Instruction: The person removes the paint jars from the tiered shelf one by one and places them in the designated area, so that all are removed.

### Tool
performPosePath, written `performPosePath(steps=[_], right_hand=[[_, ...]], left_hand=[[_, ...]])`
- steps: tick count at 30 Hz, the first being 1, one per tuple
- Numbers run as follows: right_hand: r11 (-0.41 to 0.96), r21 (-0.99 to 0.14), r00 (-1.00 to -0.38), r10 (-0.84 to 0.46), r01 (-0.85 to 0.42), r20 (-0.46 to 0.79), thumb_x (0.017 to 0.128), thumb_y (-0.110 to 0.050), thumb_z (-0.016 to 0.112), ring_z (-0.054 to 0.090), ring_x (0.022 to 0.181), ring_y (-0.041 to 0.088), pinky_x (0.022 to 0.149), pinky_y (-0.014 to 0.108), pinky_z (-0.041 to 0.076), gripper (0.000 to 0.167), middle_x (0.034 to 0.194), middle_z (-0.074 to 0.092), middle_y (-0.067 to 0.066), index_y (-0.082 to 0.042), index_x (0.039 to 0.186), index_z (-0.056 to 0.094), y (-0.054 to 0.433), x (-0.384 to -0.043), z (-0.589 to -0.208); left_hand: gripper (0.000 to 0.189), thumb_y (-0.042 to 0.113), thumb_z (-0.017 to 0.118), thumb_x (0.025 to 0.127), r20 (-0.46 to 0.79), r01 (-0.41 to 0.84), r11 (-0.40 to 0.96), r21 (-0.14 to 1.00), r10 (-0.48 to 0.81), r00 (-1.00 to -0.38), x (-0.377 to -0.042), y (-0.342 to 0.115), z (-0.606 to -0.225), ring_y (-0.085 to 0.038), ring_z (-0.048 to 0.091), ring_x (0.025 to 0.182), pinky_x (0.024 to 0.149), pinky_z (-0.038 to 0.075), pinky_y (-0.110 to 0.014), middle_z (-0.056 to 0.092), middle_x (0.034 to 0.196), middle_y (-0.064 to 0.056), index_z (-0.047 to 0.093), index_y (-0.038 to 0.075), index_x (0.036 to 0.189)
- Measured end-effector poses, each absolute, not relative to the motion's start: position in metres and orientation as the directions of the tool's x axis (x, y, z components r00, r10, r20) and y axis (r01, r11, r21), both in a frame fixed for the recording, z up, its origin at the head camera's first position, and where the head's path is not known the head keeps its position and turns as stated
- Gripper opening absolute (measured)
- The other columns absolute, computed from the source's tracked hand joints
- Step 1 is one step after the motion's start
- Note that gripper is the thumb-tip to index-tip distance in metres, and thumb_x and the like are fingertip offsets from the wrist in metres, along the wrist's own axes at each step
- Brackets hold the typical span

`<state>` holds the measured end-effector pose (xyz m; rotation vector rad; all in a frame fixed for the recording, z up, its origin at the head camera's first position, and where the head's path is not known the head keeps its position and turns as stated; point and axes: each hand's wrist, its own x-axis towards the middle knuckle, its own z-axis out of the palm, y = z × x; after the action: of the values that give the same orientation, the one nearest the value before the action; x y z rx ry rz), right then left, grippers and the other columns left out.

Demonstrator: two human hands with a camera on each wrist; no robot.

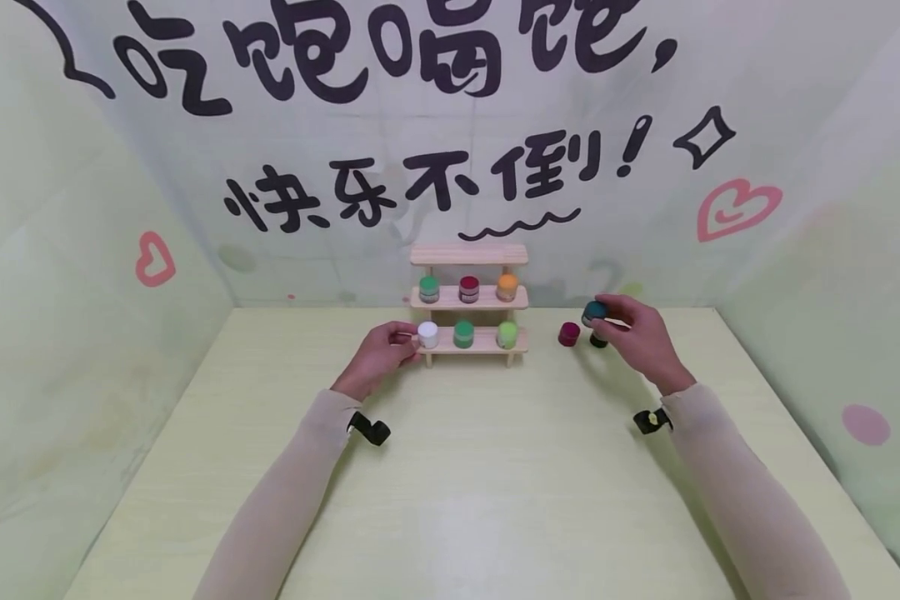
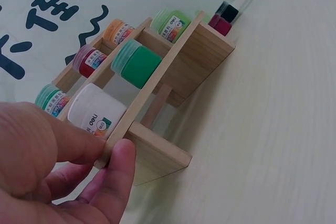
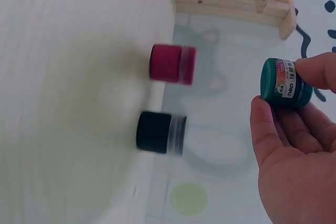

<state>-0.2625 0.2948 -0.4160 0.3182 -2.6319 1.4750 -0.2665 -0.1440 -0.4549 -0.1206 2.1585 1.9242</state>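
Note:
My left hand [image 1: 375, 358] pinches the left end of the lowest board of a small three-tier wooden shelf [image 1: 468, 255], beside a white paint jar [image 2: 97, 111]. On that board also stand a green paint jar [image 1: 463, 334] and a light green one [image 1: 507, 335]. The middle board bears a green jar [image 1: 429, 289], a dark red jar [image 1: 468, 289] and an orange jar [image 1: 507, 287]. Raised off the table to the right, a teal paint jar [image 3: 286, 82] is held between the thumb and fingers of my right hand [image 1: 641, 342].
Below the right hand, a crimson jar [image 3: 172, 64] and a black jar [image 3: 160, 132] stand on the pale table [image 1: 450, 483], right of the shelf. A printed cloth backdrop [image 1: 390, 250] rises behind the table, with cloth walls at both sides.

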Motion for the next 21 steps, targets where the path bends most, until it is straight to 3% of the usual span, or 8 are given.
performPosePath(steps=[8, 17, 21], right_hand=[[0.521, -0.831, -0.98, -0.077, -0.195, 0.181, 0.102, -0.029, 0.073, 0.061, 0.106, -0.013, 0.087, 0.004, 0.053, 0.057, 0.137, 0.067, 0.022, -0.002, 0.149, 0.057, 0.323, -0.266, -0.428], [0.509, -0.852, -0.989, 0.016, -0.118, 0.147, 0.1, -0.032, 0.076, 0.062, 0.102, -0.015, 0.085, 0.005, 0.054, 0.06, 0.126, 0.073, 0.003, -0.001, 0.147, 0.058, 0.351, -0.27, -0.437], [0.522, -0.847, -0.993, 0.011, -0.097, 0.12, 0.101, -0.033, 0.074, 0.061, 0.101, -0.015, 0.084, 0.005, 0.054, 0.061, 0.129, 0.069, 0.006, 0.0, 0.149, 0.055, 0.36, -0.272, -0.44]], left_hand=[[0.037, 0.002, 0.065, 0.103, -0.227, -0.216, 0.116, 0.97, 0.098, -0.969, -0.264, -0.143, -0.454, -0.019, 0.067, 0.099, 0.104, 0.062, -0.039, 0.061, 0.123, -0.017, 0.058, -0.002, 0.139], [0.036, 0.005, 0.066, 0.103, -0.225, -0.215, 0.106, 0.971, 0.093, -0.97, -0.264, -0.141, -0.453, -0.019, 0.066, 0.101, 0.105, 0.061, -0.04, 0.062, 0.124, -0.016, 0.058, 0.001, 0.138], [0.035, 0.004, 0.065, 0.104, -0.221, -0.211, 0.114, 0.971, 0.078, -0.972, -0.262, -0.14, -0.454, -0.02, 0.065, 0.103, 0.103, 0.062, -0.038, 0.062, 0.125, -0.017, 0.058, 0.002, 0.138]])
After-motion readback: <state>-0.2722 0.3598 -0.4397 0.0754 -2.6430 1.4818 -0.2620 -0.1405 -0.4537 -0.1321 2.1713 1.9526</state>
